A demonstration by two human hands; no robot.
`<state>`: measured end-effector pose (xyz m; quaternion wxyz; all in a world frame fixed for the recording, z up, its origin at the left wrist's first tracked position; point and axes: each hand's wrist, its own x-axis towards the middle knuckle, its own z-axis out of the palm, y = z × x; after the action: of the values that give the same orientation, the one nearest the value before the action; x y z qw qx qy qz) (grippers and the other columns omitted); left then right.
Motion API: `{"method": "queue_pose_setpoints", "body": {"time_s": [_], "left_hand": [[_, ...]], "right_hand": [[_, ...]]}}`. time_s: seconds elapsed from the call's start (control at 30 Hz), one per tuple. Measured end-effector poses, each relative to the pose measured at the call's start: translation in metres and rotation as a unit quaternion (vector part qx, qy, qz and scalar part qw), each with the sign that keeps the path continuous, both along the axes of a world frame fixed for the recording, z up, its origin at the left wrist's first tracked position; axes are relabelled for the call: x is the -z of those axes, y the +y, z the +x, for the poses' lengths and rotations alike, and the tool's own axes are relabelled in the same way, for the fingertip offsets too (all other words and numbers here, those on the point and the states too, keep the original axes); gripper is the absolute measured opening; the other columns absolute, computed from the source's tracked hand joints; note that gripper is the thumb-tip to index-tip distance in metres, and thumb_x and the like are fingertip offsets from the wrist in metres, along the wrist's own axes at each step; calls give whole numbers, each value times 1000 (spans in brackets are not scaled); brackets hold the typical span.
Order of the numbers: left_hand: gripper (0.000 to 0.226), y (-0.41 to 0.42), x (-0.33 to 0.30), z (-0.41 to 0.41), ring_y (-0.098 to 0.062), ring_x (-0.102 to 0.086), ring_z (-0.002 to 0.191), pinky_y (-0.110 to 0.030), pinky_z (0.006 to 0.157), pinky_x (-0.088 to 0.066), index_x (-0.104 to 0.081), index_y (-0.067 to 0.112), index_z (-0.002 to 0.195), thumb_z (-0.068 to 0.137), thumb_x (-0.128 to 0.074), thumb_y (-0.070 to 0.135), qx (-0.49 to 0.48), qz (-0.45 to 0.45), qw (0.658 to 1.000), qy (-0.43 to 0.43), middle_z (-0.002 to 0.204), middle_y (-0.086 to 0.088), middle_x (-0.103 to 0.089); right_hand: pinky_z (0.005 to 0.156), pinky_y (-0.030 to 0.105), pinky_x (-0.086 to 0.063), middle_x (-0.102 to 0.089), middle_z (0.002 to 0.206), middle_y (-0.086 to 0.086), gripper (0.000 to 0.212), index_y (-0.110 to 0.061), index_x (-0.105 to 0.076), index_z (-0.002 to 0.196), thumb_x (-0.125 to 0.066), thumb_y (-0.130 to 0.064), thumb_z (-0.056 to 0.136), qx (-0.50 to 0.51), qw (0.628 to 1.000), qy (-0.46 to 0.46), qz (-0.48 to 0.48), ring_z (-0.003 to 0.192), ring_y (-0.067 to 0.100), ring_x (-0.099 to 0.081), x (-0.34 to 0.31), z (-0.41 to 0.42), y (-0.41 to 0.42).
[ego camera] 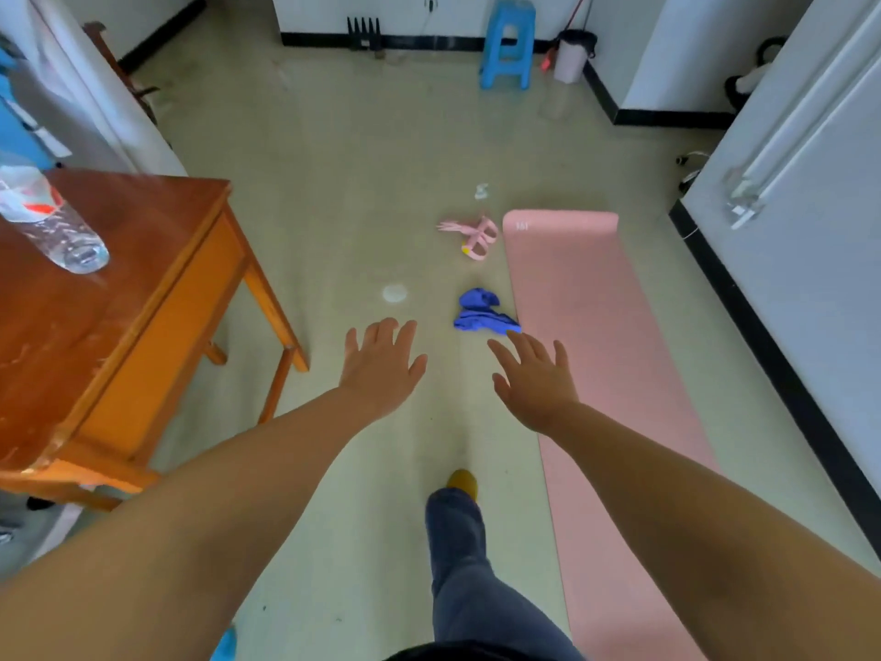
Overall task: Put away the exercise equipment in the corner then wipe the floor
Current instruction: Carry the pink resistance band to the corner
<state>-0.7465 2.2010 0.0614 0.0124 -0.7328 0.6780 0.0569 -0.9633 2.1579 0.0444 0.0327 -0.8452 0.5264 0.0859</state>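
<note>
Left hand (384,362) and right hand (536,381): fingers spread, each grip empty. Flat pink mat (596,355) lies unrolled on the floor; crumpled blue cloth (479,313) and pink looped band (474,236) just beside its left edge.

Cloth (481,313): on the floor (333,183), just beyond the right hand (536,381)
Mat (596,355): right of the right hand, beside the cloth
Bands (474,236): beyond the cloth
Worktop (95,307): left of the left hand (384,362)
Bottle (57,226): on the worktop
</note>
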Motion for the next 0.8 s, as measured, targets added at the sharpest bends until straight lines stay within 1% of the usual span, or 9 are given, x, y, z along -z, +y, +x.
{"method": "queue_pose_setpoints", "body": {"time_s": [0.1, 0.17, 0.33, 0.57, 0.67, 0.73, 0.77, 0.8], "left_hand": [[55, -87, 1, 13, -25, -28, 135, -48, 114, -16, -19, 20, 148, 99, -28, 44, 3, -12, 1000, 2, 147, -6, -28], [55, -142, -5, 23, -25, -28, 135, -47, 114, -16, -19, 20, 148, 99, -28, 44, -5, -12, 1000, 12, 148, -6, -28], [56, -266, -16, 55, -25, -29, 135, -46, 114, -16, -19, 21, 148, 99, -29, 44, -9, -26, 1000, 14, 148, -6, -29], [56, -426, 9, 113, -24, -26, 137, -45, 115, -15, -17, 21, 149, 99, -29, 43, -7, 9, 1000, 22, 149, -5, -27], [56, -509, 15, 142, -23, -27, 136, -45, 115, -14, -17, 21, 149, 99, -30, 43, 25, 4, 1000, 14, 148, -5, -27], [57, -568, 14, 162, -24, -27, 136, -44, 115, -14, -17, 21, 149, 98, -29, 44, 46, 26, 998, 20, 148, -5, -28], [59, -596, 13, 172, -25, -29, 135, -44, 114, -16, -19, 20, 149, 97, -26, 47, 51, 33, 998, 29, 146, -6, -30], [64, -622, 14, 182, -27, -35, 132, -45, 112, -21, -24, 18, 147, 93, -21, 51, 56, 16, 998, 36, 143, -8, -36]], "right_hand": [[115, 51, -5, -11, 158, 2, 53, -27, -16, 150, -28, -39, 101, 1, 1000, -1, -17, 144, 18, -14, 1, 18, -88], [114, 50, -5, -12, 158, 1, 52, -28, -18, 150, -30, -38, 100, -3, 1000, -8, -8, 144, 17, -14, -7, 31, -146], [116, 50, -6, -10, 159, -1, 51, -29, -14, 150, -26, -36, 101, 6, 1000, -15, -4, 145, 16, -11, -25, 62, -281], [116, 51, -3, -8, 159, 0, 54, -28, -12, 152, -28, -36, 101, -9, 1000, 12, 20, 145, 17, -11, -1, 112, -431], [115, 52, -5, -9, 159, 0, 54, -28, -13, 151, -30, -37, 101, 27, 999, 6, 29, 145, 17, -11, 12, 138, -511], [115, 52, -7, -10, 158, 0, 54, -28, -14, 151, -30, -37, 100, 62, 997, 0, 40, 145, 17, -12, 13, 156, -564], [116, 51, -7, -11, 158, 0, 54, -28, -14, 150, -30, -37, 100, 79, 996, -10, 48, 144, 17, -13, 11, 165, -587], [116, 50, -8, -12, 158, -1, 54, -28, -15, 150, -30, -37, 100, 95, 994, -23, 46, 144, 17, -14, 9, 174, -608]]}}
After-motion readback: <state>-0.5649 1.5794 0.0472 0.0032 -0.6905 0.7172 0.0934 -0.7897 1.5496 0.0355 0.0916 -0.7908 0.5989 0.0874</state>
